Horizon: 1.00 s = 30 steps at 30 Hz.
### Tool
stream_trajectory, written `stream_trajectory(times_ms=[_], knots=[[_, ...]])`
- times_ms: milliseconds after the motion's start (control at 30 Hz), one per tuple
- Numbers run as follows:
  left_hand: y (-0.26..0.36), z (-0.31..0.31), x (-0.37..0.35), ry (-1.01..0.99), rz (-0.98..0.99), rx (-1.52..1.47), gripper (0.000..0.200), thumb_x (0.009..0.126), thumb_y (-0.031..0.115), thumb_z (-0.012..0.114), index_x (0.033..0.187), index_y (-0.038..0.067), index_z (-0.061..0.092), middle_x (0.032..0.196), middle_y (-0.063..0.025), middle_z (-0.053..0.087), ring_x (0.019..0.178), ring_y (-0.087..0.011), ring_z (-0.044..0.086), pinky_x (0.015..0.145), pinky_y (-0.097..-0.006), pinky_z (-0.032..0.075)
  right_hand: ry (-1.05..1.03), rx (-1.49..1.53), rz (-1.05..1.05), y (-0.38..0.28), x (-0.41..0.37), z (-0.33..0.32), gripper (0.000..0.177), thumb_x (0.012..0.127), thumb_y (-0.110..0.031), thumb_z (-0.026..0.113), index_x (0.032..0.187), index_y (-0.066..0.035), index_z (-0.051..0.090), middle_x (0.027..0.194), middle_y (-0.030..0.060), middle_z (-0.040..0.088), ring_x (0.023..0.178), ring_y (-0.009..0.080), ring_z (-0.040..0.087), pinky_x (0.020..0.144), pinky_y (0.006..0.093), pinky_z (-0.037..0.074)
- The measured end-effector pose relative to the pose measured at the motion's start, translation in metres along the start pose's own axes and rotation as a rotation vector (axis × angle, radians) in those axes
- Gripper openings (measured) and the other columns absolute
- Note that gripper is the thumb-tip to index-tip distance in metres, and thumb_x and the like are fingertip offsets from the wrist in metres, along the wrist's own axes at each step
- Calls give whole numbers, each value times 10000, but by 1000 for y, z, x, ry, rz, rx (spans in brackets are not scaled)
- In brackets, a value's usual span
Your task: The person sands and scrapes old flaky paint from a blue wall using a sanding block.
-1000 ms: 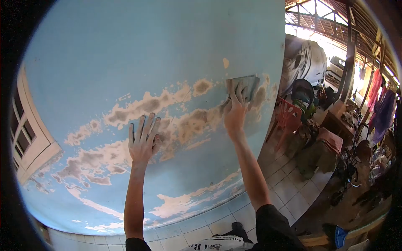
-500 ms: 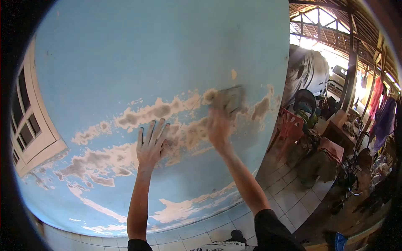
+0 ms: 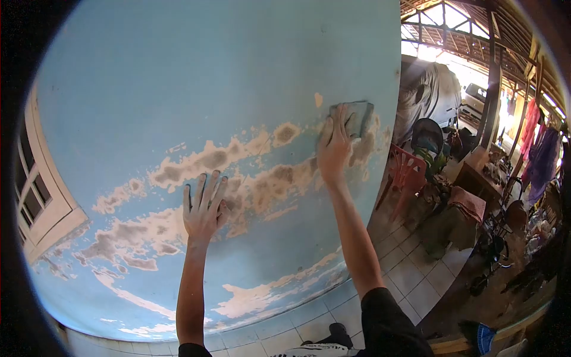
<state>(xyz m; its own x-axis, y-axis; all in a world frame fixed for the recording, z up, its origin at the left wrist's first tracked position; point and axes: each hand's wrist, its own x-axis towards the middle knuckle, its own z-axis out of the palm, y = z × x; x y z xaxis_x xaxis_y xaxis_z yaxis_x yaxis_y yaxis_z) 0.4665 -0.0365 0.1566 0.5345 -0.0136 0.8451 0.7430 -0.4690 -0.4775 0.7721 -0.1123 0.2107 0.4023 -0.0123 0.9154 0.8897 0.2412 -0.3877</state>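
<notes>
1. Left hand: fingers spread, palm flat on the blue wall. It holds nothing and sits on a bare patch, at about 8 o'clock from the right hand.
2. Right hand: arm stretched up, fingers close together and pressed flat over a grey pad, pinning it to the wall. The pad is at 1 o'clock in the view, near the wall's right edge.
3. Judgement: the rub goes best with the pad kept flat, even pressure, strokes overlapping along the flaked band, and the left hand staying as a brace. Tipping onto a corner would likely gouge.
4. Surface: peeled patches run in a band from 8 o'clock up to 1 o'clock, tan and grey under the blue paint. More flaking is low down near the tiled floor.
5. A white window frame is at 9 o'clock.
6. Far, at 3 o'clock: a red plastic chair, a grey covered shape, hanging clothes and timber roof beams, with clutter too small to tell.
</notes>
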Motion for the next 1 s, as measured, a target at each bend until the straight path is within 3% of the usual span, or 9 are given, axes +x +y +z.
stream_trajectory(times_ms=[133,200,400,533,633,733,800,900,1000], knots=[[-1,0,-1,7,-3,-19,507,845,202,453,1345,244,522,1437,19,458,1301,-218,452,1049,-501,363,-26,12,-97,-15,-39,10,390,969,-131,450,1320,34,494,1398,194,459,1310,420,394,1079,476,330],[0,2,-2,-15,-2,12,500,846,209,456,1340,244,525,1437,18,459,1307,-219,444,1057,-502,355,-225,-348,-341,-19,-48,5,388,977,-150,441,1314,34,500,1388,183,473,1311,449,373,1045,496,376],[0,0,-2,-26,2,-54,444,911,226,415,1343,198,509,1438,-38,449,1328,-270,414,1070,-543,314,4,-133,-140,-27,-8,24,376,982,-158,449,1314,9,508,1418,147,453,1328,435,359,1046,572,330],[-1,-3,-2,-59,-19,-25,504,836,214,469,1334,252,529,1440,25,453,1308,-218,438,1071,-506,340,-172,-280,-296,-27,-3,9,381,979,-160,457,1311,19,506,1412,150,458,1325,463,343,1049,586,323],[1,1,-1,-9,-22,-28,505,832,204,462,1330,247,534,1442,22,452,1309,-219,438,1065,-502,345,-59,146,-27,-26,30,16,367,967,-164,477,1287,6,537,1412,147,459,1325,474,335,1040,621,305],[0,-5,-2,-58,-14,-52,462,876,202,451,1332,194,527,1435,-28,452,1328,-265,411,1073,-535,316,44,-253,-228,-31,10,19,342,969,-155,464,1259,-9,569,1409,149,462,1333,460,332,1036,608,312],[0,-2,-1,-33,-3,-52,480,862,191,454,1337,195,522,1441,-24,447,1326,-266,414,1077,-532,315,-156,-376,-393,-29,9,2,327,953,-135,485,1244,-27,588,1402,127,479,1332,445,344,1057,593,289],[0,0,-1,-16,-5,-47,473,876,196,430,1341,201,519,1441,-20,448,1326,-261,415,1079,-531,314,-9,-161,-170,-23,39,4,350,979,-149,469,1265,38,547,1287,187,567,1211,367,522,1013,454,400],[0,-4,1,-42,-13,-56,443,918,225,397,1344,213,518,1437,-15,454,1324,-253,418,1081,-529,311,-82,-137,-132,-32,1,14,346,970,-144,489,1260,33,551,1220,181,611,1104,359,595,954,433,448]])
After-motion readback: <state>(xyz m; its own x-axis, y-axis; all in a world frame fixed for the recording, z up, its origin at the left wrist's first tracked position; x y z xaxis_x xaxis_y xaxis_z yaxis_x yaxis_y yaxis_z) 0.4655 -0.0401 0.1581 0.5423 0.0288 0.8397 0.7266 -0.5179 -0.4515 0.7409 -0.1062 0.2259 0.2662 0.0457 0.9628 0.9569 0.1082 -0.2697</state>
